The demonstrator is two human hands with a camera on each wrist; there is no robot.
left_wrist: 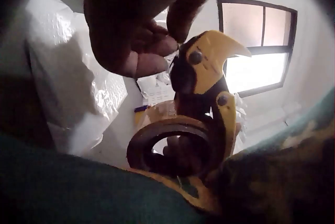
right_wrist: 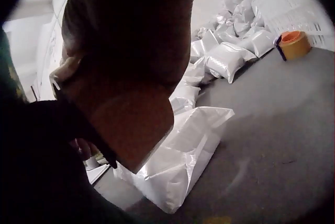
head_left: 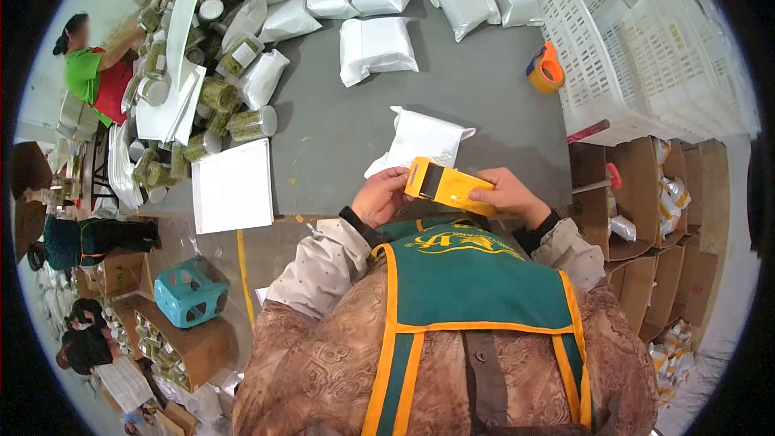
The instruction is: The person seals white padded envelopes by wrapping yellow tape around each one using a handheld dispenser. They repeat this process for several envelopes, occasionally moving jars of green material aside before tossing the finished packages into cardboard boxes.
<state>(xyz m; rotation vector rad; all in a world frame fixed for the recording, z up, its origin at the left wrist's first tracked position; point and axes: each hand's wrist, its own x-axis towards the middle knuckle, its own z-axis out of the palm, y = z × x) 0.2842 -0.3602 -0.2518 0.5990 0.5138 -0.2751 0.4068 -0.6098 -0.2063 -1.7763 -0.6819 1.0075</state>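
Observation:
A yellow tape dispenser [head_left: 452, 187] is held over the table's near edge, in front of my apron. My right hand [head_left: 510, 194] grips its right end, the roll end. At its front end, the thumb and finger of my left hand [head_left: 382, 196] pinch at the edge where the packing tape comes out. In the left wrist view the dispenser's yellow-and-black head [left_wrist: 209, 62] and the tape roll [left_wrist: 141, 143] show below the left fingers. The right hand [right_wrist: 131, 25] is dark in its own view. Just beyond the dispenser lies a white plastic parcel [head_left: 428, 139].
Another white parcel [head_left: 377, 48] lies farther back, before a heap of parcels. Jars [head_left: 218, 95] and paper sheets [head_left: 234, 186] crowd the left side. An orange tape dispenser [head_left: 546, 70] and white crates [head_left: 597, 64] stand at right, with cardboard boxes [head_left: 638, 194] below.

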